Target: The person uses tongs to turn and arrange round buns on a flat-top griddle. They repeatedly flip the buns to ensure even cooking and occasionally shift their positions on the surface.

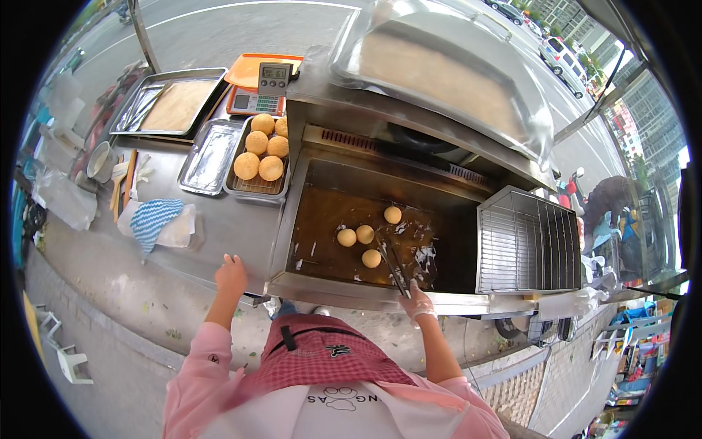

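Note:
My right hand (418,303), in a clear plastic glove, is closed around dark tongs (396,268) at the front rim of a stainless steel fryer (277,274). The tongs reach into brown oil, their tips beside several round golden dough balls (371,258) that float there. Whether the tips touch a ball I cannot tell. My left hand (231,276) is bare, holds nothing and hovers by the front edge of the steel counter, left of the fryer. Larger fried balls (247,165) sit on a rack in a metal tray (256,196) beyond it.
A wire draining rack (513,247) stands at the fryer's right end. Left are an empty metal tray (205,159), a blue-and-white cloth (156,219), wooden-handled tools (130,178) and an orange scale (255,103) with a digital timer (274,78). A covered dough tray (439,71) rests above the fryer.

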A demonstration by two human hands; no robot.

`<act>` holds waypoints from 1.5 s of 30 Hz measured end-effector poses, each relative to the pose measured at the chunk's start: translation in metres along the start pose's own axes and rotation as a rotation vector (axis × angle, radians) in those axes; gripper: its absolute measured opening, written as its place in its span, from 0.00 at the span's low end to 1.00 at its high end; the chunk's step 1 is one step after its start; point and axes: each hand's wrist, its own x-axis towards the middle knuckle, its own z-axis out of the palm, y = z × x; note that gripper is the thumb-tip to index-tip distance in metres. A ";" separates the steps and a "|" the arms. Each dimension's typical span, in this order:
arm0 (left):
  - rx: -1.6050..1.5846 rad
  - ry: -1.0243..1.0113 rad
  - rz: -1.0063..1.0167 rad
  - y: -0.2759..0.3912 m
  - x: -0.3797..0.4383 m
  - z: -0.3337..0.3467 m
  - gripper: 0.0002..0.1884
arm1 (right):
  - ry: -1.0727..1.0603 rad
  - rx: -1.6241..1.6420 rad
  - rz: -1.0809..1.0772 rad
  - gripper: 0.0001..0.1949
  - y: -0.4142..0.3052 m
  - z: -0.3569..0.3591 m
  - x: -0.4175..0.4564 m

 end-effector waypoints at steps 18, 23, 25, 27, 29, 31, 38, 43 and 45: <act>-0.033 0.083 0.024 -0.009 0.007 0.023 0.24 | -0.037 -0.340 -0.187 0.43 0.011 -0.054 -0.014; -0.043 0.078 0.016 -0.003 0.003 0.013 0.25 | 0.209 -0.341 -0.088 0.40 0.024 -0.033 0.017; -0.043 0.063 0.000 -0.004 0.002 0.014 0.25 | 0.120 -0.372 -0.157 0.42 -0.012 -0.039 0.001; -0.038 0.051 0.000 -0.003 0.004 0.013 0.25 | 0.067 -0.369 -0.302 0.42 -0.032 -0.028 -0.006; -0.024 0.040 0.000 -0.003 0.006 0.014 0.25 | 0.070 -0.439 -0.438 0.40 -0.049 -0.009 -0.003; -0.031 0.058 0.003 -0.006 0.007 0.018 0.25 | 0.021 -0.478 -0.421 0.40 -0.066 -0.006 -0.001; -0.041 0.106 0.011 -0.012 0.014 0.035 0.25 | 0.118 -0.298 -0.096 0.42 -0.039 -0.020 0.021; -0.069 0.017 -0.009 -0.007 0.020 0.036 0.28 | 0.179 -0.120 0.114 0.42 0.001 -0.022 0.034; -0.058 0.020 -0.006 -0.006 0.019 0.029 0.28 | 0.142 -0.068 0.116 0.42 0.013 -0.009 0.039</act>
